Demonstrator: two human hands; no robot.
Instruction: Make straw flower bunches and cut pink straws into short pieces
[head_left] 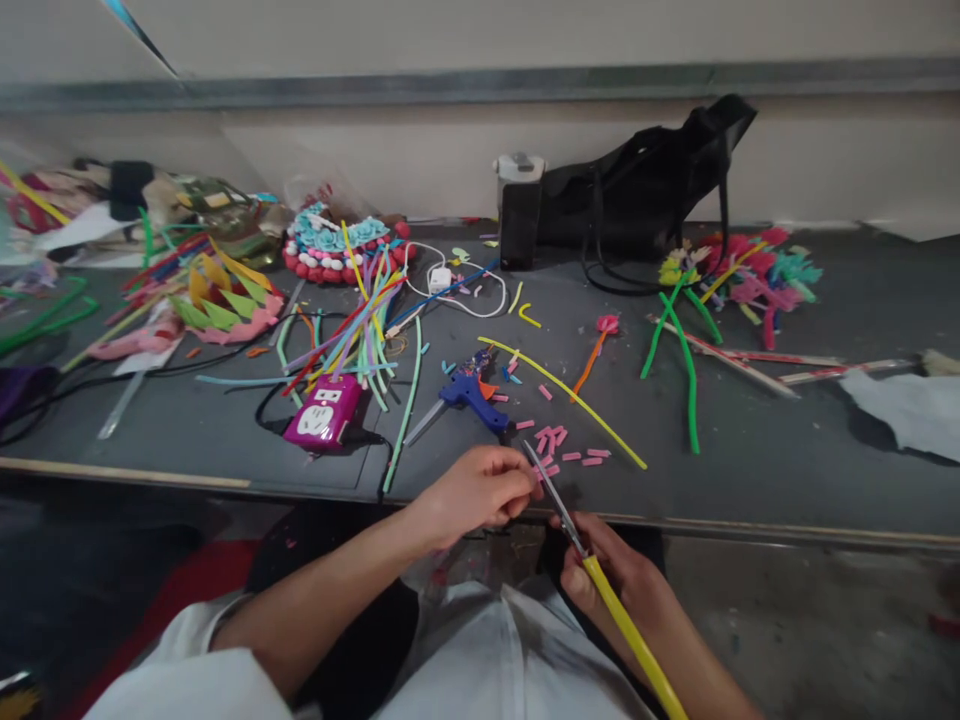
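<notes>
My left hand (pixel 480 490) is over the table's front edge, thumb and fingers pinched on a short pink pipe cleaner piece (pixel 537 476), mostly hidden by the fingertips. My right hand (pixel 615 570) is wrapped round a pair of scissors (pixel 559 505) with a long yellow handle, below the edge. The metal blades point up and left, their tips beside the left fingertips. Several cut pink pieces (pixel 553 438) lie scattered just beyond the blades. A blue glue gun (pixel 476 398) rests behind my left hand, and a yellow pipe cleaner (pixel 570 388) stretches diagonally to its right.
Left of the glue gun sits a purple power adapter (pixel 324 412) with a bundle of coloured pipe cleaners (pixel 375 300) behind it. A phone (pixel 519 225) leans near a black bag (pixel 637 185). Green stems (pixel 686 370) and fluffy flowers (pixel 772 270) lie at right.
</notes>
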